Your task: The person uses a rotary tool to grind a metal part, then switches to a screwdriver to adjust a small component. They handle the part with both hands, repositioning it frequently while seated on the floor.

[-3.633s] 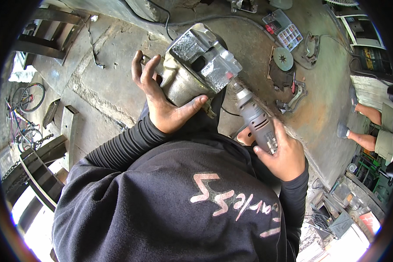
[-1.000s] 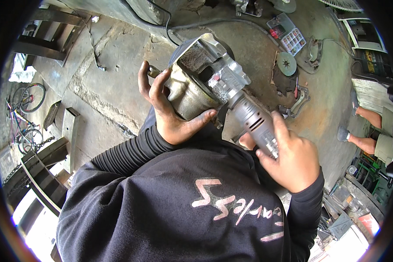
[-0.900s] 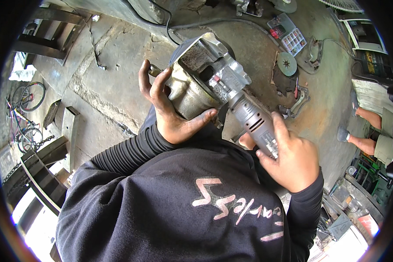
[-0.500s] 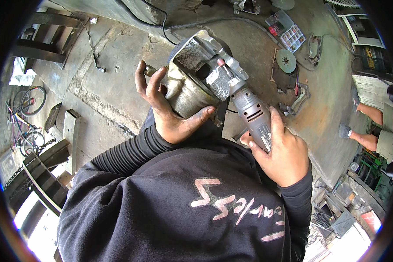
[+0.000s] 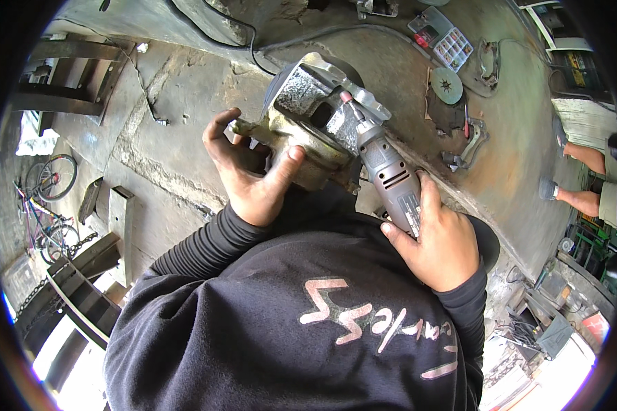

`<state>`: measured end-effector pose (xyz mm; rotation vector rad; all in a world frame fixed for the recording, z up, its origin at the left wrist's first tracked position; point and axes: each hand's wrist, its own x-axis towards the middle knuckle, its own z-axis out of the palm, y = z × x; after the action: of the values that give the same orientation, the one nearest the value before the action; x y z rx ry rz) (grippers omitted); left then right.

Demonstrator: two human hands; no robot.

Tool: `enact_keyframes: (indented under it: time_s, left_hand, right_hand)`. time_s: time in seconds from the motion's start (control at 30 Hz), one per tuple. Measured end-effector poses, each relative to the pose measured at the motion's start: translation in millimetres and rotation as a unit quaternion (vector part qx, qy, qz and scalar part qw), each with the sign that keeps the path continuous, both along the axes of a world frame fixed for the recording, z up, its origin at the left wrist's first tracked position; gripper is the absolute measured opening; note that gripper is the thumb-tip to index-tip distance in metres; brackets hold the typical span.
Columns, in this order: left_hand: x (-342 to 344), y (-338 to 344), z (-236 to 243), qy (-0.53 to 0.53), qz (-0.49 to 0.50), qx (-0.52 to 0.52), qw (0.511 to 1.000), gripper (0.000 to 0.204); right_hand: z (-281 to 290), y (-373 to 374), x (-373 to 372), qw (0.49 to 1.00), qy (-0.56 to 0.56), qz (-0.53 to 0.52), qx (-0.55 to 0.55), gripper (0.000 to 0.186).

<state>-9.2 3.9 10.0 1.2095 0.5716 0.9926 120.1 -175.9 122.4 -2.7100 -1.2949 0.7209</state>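
Treat casting (image 5: 305,133) as likely heavy, rigid and slick, best held round the body, as gripped by left hand (image 5: 253,188), with grinder (image 5: 391,172) gripped in right hand (image 5: 444,245).

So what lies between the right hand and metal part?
In the head view, a grey power tool, held in the right hand, pink tip over the metal part.

Metal part (image 5: 308,128): is showing speckled silver on its upper face and dull brassy gold on its rounded side
Power tool (image 5: 391,175): is showing brownish grey
Grinding tip (image 5: 346,97): is showing pinkish red
Sweatshirt (image 5: 233,329): is showing black under pale pink lettering (image 5: 328,282)
Left sleeve (image 5: 202,243): is showing black ribbing
Disc (image 5: 447,96): is showing pale grey-green around a dark star
Floor (image 5: 504,171): is showing grey with rusty orange
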Motion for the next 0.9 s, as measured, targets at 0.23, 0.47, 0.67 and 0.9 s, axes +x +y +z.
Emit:
enact_keyframes:
  time_s: [0.23,0.47,0.67,0.9]
  left_hand:
    - [-22,2,11,0.081,-0.044,-0.091,0.992,0.038]
    - [-18,14,8,0.107,-0.115,-0.125,0.980,0.028]
    - [-9,77,21,0.257,-0.296,0.008,0.920,0.042]
    - [47,112,14,0.158,-0.346,0.348,0.857,0.037]
  right_hand:
    - [7,5,-4,1.000,0.005,-0.016,0.004,0.068]
    - [19,-13,-1,0.995,0.046,-0.032,0.082,0.069]
    - [19,-50,-3,0.900,0.252,-0.159,0.319,0.083]
    - [4,-73,-2,0.757,0.467,-0.291,0.353,0.096]
